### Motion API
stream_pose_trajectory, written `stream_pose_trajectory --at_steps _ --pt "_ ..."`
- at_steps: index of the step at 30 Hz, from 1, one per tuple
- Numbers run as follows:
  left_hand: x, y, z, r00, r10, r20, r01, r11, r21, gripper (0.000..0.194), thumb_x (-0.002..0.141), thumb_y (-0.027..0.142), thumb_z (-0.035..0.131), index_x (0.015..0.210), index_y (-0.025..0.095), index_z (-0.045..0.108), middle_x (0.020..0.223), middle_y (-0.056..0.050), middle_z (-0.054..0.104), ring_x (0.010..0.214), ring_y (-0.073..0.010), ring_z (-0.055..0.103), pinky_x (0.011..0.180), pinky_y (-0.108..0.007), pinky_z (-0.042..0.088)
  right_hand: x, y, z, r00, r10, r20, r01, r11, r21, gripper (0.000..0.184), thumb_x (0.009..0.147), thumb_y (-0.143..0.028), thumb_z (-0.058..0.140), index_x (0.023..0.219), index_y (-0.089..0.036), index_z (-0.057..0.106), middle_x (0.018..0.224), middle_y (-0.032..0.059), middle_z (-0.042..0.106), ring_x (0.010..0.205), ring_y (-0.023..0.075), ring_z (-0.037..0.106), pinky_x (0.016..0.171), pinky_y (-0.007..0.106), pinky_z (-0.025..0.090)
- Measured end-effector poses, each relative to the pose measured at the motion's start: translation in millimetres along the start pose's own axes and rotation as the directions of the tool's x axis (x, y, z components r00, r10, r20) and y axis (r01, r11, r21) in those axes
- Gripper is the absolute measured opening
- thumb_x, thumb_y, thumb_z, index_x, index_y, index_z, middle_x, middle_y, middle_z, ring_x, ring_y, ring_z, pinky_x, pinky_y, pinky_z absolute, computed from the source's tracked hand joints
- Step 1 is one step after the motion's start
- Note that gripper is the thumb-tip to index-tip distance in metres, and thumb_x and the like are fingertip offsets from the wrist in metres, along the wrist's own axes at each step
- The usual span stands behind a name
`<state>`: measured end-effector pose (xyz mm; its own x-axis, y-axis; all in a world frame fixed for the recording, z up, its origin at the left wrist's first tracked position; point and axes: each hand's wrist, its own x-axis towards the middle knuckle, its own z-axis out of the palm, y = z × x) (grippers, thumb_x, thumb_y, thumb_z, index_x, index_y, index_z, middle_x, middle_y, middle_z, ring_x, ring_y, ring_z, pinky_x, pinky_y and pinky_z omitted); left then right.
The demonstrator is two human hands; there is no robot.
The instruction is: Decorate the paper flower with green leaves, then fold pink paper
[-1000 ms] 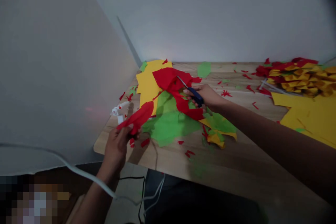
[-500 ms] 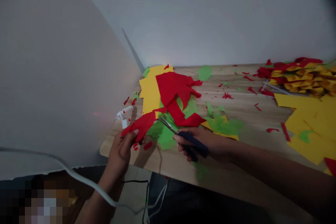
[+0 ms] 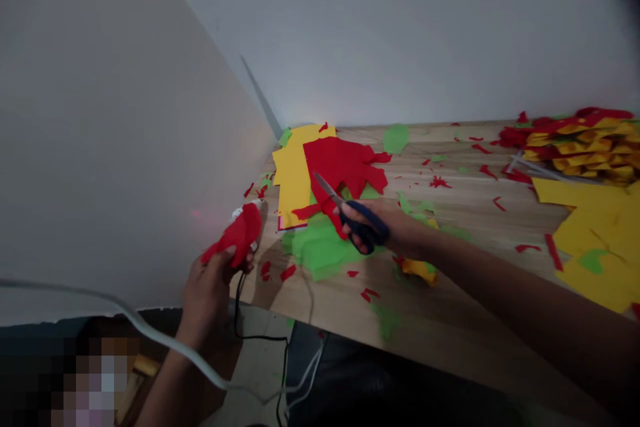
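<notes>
Pinched in my left hand (image 3: 213, 277) is a cut piece of red paper (image 3: 245, 230), held over the table's left end. My right hand (image 3: 363, 227) grips a pair of dark-blue-handled scissors (image 3: 367, 223), blades pointing up and left. Beneath the blades lies a larger sheet of red paper (image 3: 335, 157) with jagged edges, partly on yellow paper (image 3: 293, 180). Green paper (image 3: 320, 247) spreads just below it. A white object (image 3: 239, 212) stands partly hidden behind the red piece in my left hand.
Small red and green scraps are strewn over the wooden table (image 3: 465, 213). At the right lie a pile of folded yellow and red pieces (image 3: 590, 147) and yellow sheets (image 3: 590, 233). A pale cable (image 3: 170, 340) crosses in front of my left forearm. Walls rise behind and at left.
My left hand has moved left and down with the red piece, away from the scissors. My right hand has lifted the scissors over the larger red sheet. Green and yellow scraps beside it have shifted.
</notes>
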<state>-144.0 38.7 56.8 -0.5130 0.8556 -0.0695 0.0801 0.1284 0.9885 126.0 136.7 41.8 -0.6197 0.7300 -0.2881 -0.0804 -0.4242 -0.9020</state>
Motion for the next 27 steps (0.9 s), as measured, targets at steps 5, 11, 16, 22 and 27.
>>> stream_pose_trajectory --at_steps 5,11,16,22,27 --pt "29 1 36.3 0.961 0.176 0.211 -0.177 0.984 -0.012 0.027 0.081 0.039 0.057 0.068 0.017 0.064 0.067 -0.004 0.066 0.067 -0.0184 0.062 0.073 -0.032 0.053 -42 -22 -47 0.975 -0.165 -0.151 0.176 0.982 0.061 0.046 0.075 -0.059 0.076 0.099 -0.021 0.066 0.080 0.0001 0.060 0.059 0.0103 0.053 0.052 0.023 0.044" --pt "89 -24 131.7 0.614 0.495 0.615 -0.772 0.539 0.337 0.024 0.087 0.039 0.061 0.083 0.018 0.072 0.148 -0.012 0.052 0.138 -0.0310 0.043 0.115 -0.048 0.031 -60 12 -135 0.620 -0.476 -0.623 0.435 0.870 -0.232 0.029 0.083 -0.046 0.072 0.102 -0.026 0.065 0.081 0.0022 0.059 0.062 0.0143 0.052 0.055 0.030 0.043" --pt "122 -31 177.5 0.616 0.409 0.673 -0.772 0.144 0.619 0.026 0.095 0.027 0.048 0.104 0.019 0.071 0.140 -0.014 0.059 0.130 -0.0318 0.047 0.104 -0.047 0.036 -59 42 -169 0.490 -0.466 -0.737 0.390 0.873 -0.293 0.044 0.077 -0.058 0.073 0.103 -0.025 0.061 0.079 0.0020 0.061 0.057 0.0149 0.055 0.050 0.029 0.046" --pt "182 21 178.2 0.791 0.563 0.240 -0.525 0.422 0.739 0.027 0.095 0.025 0.047 0.105 0.010 0.067 0.099 -0.011 0.069 0.093 -0.0226 0.059 0.082 -0.034 0.039 -41 50 -173 0.463 -0.438 -0.770 0.452 0.864 -0.219 0.051 0.068 -0.058 0.077 0.102 -0.026 0.057 0.074 -0.0037 0.058 0.057 0.0144 0.059 0.054 0.029 0.053" --pt "183 52 170.4 0.711 0.688 0.146 -0.586 0.465 0.664 0.021 0.092 0.031 0.056 0.099 0.013 0.065 0.119 -0.012 0.062 0.115 -0.0273 0.052 0.097 -0.038 0.037 -37 48 -180 0.298 -0.523 -0.798 0.474 0.807 -0.352 0.051 0.072 -0.054 0.072 0.110 -0.026 0.051 0.080 -0.0031 0.058 0.072 0.0162 0.065 0.065 0.028 0.054"
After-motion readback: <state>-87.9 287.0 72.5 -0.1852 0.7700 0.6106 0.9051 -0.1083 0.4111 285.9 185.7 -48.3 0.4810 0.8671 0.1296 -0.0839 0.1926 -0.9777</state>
